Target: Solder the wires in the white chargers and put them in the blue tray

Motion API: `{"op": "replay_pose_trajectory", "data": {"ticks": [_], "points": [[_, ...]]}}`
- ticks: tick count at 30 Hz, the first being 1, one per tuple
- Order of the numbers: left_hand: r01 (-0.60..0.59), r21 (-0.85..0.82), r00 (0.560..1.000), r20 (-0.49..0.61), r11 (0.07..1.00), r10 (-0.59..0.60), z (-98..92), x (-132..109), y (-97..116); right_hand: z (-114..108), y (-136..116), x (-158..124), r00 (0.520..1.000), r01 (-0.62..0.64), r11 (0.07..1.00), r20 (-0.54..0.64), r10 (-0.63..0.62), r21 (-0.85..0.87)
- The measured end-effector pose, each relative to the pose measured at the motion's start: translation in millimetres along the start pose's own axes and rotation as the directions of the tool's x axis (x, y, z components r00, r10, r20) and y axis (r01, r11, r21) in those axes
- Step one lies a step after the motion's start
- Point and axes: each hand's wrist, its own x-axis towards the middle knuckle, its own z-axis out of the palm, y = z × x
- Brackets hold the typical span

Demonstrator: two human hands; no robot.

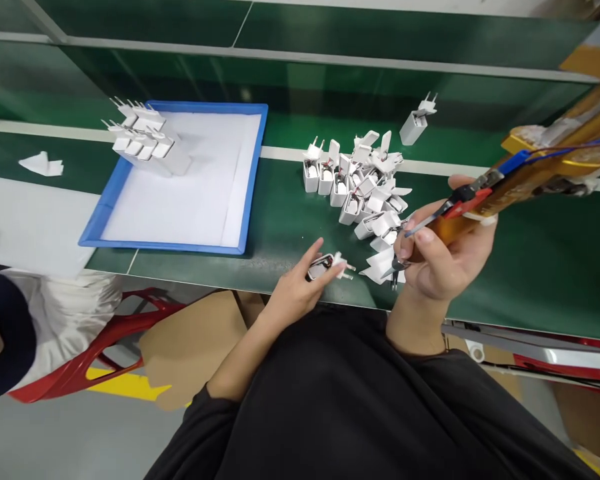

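My left hand (300, 287) rests at the near edge of the green belt (530, 267), fingers pinched on a small white plug part with two metal pins (336, 265). My right hand (443, 250) is closed round an orange-handled tool (485, 197) with a red and black tip and trailing wires, and a small pair of tweezers (396, 269) also sticks out below its fingers. Just beyond both hands lies a pile of several white charger housings (365, 190), some standing open, some tipped over.
A blue tray (253, 173) lined with white holds several finished white chargers (145, 137) at its far left corner. One lone charger (416, 121) stands behind the pile. A person in white sits on a red chair (105, 347) at the left. A white scrap (43, 165) lies far left.
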Motion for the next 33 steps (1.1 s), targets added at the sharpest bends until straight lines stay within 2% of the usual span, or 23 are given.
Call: {"op": "replay_pose_trajectory", "data": {"ticks": [2,5,8,11,13,15,19,21,24,27,30,33], "points": [[0.108,-0.063,0.993,-0.043,0.992,-0.111,3.6,0,-4,5,-1,-2,0.999,0.022,0.999,0.028,-0.023,0.041],[0.295,-0.155,0.953,-0.029,0.943,-0.303,10.0,0,-9,14,1,-3,0.994,0.047,0.992,0.088,-0.057,0.114],[0.386,-0.176,0.916,-0.040,0.905,-0.399,19.6,2,-9,25,4,-3,0.989,0.072,0.987,0.115,-0.089,0.141],[0.400,-0.148,0.911,-0.042,0.905,-0.410,25.4,5,-2,39,3,-2,0.986,0.080,0.994,0.142,-0.090,0.069],[0.434,-0.161,0.897,-0.019,0.886,-0.442,22.8,6,5,48,0,-1,0.986,0.080,0.997,0.149,-0.079,0.002],[0.450,-0.184,0.889,0.008,0.874,-0.457,15.0,6,10,57,-3,0,0.987,0.083,0.995,0.139,-0.075,-0.050],[0.408,-0.207,0.909,0.000,0.889,-0.417,-4.0,5,12,67,-3,0,0.987,0.145,0.977,0.089,-0.132,-0.157],[0.403,-0.211,0.909,-0.020,0.891,-0.416,-11.0,6,11,69,-3,-1,0.993,0.110,0.968,0.075,-0.096,-0.225],[0.393,-0.208,0.911,-0.046,0.896,-0.410,-17.8,6,14,69,-7,-4,0.996,-0.012,0.952,0.084,0.040,-0.306],[0.383,-0.196,0.913,-0.067,0.903,-0.402,-22.3,7,18,69,-7,-7,0.992,-0.004,0.958,0.119,0.039,-0.287],[0.371,-0.172,0.917,-0.086,0.912,-0.389,-24.7,7,20,70,1,-6,0.984,0.089,0.982,0.165,-0.062,-0.166],[0.353,-0.149,0.922,-0.112,0.924,-0.370,-25.0,7,20,71,12,-3,0.981,0.148,0.984,0.144,-0.133,-0.095]]}}
